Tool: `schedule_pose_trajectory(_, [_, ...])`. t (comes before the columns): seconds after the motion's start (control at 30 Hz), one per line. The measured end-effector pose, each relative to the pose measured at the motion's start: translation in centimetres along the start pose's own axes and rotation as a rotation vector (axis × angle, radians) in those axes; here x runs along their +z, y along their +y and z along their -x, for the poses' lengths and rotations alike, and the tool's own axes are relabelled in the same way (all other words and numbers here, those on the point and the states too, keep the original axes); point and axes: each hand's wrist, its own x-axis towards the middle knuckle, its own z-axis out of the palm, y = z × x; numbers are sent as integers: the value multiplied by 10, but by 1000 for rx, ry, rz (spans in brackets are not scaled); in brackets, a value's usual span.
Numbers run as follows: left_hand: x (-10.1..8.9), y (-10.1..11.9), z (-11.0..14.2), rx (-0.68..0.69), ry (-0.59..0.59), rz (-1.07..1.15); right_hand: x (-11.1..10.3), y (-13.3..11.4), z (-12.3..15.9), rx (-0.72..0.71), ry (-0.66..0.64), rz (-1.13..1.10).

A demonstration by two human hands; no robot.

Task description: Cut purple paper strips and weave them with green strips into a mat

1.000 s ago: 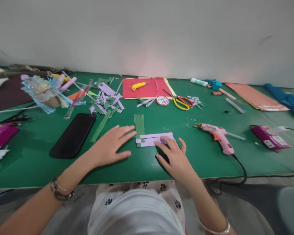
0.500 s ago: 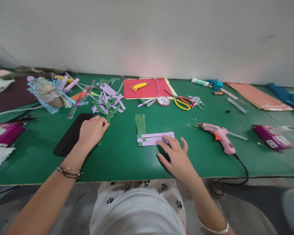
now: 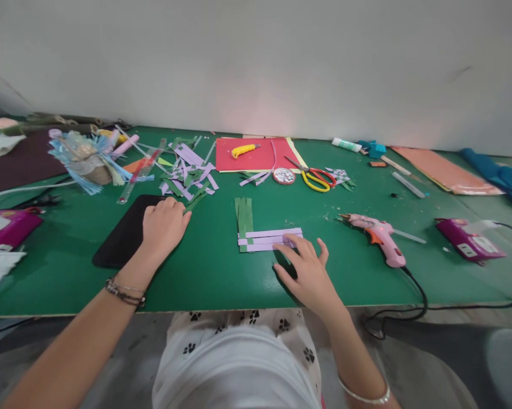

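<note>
My left hand (image 3: 166, 224) is closed at the edge of a black flat device (image 3: 122, 230). A green paper strip (image 3: 197, 199) runs from its curled fingers toward the scrap pile; the fingertips are partly hidden. My right hand (image 3: 309, 270) has its fingers spread, two fingertips resting on the right part of the lilac paper strips (image 3: 267, 240). These lie sideways on the table and interlace at their left end with upright green paper strips (image 3: 244, 213), forming an L shape.
On the green table (image 3: 222, 284), a pink glue gun (image 3: 381, 236) lies right of my right hand, its cord trailing over the front edge. Behind are scissors (image 3: 318, 177), a yellow cutter (image 3: 244, 150) on red paper (image 3: 256, 162), and a scrap pile (image 3: 190, 167). Purple power strips (image 3: 469, 241) sit at both sides.
My left hand has shifted slightly right and forward, and the green strip end that showed below its fingers is out of sight. My right hand stays on the lilac strips.
</note>
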Motion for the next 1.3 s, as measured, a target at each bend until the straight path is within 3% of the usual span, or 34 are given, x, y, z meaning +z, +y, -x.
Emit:
schedule_pose_trajectory(0.27, [-13,-4,0,67,111,91,2,0,1,55,172,-56])
schedule_pose_trajectory(0.37, [-24,3,1,173,130,159,-5,-2,-2,17,265,-111])
schedule_pose_trajectory(0.47, [-37,19,3,370,113,180,-18,-9,-10,-38,346,-98])
schedule_pose_trajectory(0.63, [-55,48,4,793,-45,285,-37,-21,-30,-252,187,-18])
schedule_pose_trajectory(0.77, [-62,59,2,839,-47,393,-37,-24,-36,-290,143,-91])
schedule_pose_trajectory(0.9, [-62,60,-4,842,-67,471,-34,-18,-35,-243,129,-186])
schedule_pose_trajectory(1.0, [-56,57,-9,764,-95,623,-31,-8,-34,-187,99,-345])
schedule_pose_trajectory(1.13, [-40,59,-12,665,-96,693,-24,10,-33,78,170,-581])
schedule_pose_trajectory(1.3, [-23,74,-8,754,-282,564,-15,23,-26,393,371,-794])
